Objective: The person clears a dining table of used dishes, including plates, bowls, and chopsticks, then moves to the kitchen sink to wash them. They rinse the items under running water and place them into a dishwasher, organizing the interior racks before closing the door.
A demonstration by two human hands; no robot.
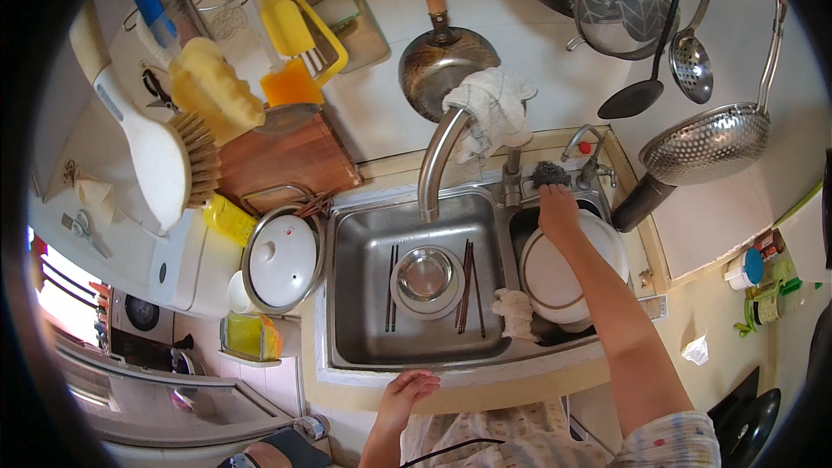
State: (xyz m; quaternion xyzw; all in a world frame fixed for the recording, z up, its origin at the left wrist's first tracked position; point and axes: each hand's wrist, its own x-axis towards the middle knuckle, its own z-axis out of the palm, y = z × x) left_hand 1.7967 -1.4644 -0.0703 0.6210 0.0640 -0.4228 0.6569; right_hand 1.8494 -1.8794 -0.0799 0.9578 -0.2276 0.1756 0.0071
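Note:
My right hand [559,211] reaches to the back ledge of the sink, its fingertips at the near edge of a dark steel wool scourer [550,173]. Whether the fingers grip it is hard to tell. Below that arm, a large white bowl [543,276] and other white dishes fill the small right basin. Holding nothing, my left hand [409,394] hovers at the counter's front edge with fingers loosely bent. In the large steel basin [364,234], a metal bowl [424,273] rests on a pale dish [426,312], with dark chopsticks [465,286] on both sides.
A white cloth [497,107] drapes over the curved faucet [439,156]. Another cloth [515,313] lies on the basin divider. To the left stands a pot with a white lid [283,260]. A frying pan [442,65], perforated ladle [712,143] and brush [146,149] hang around the sink.

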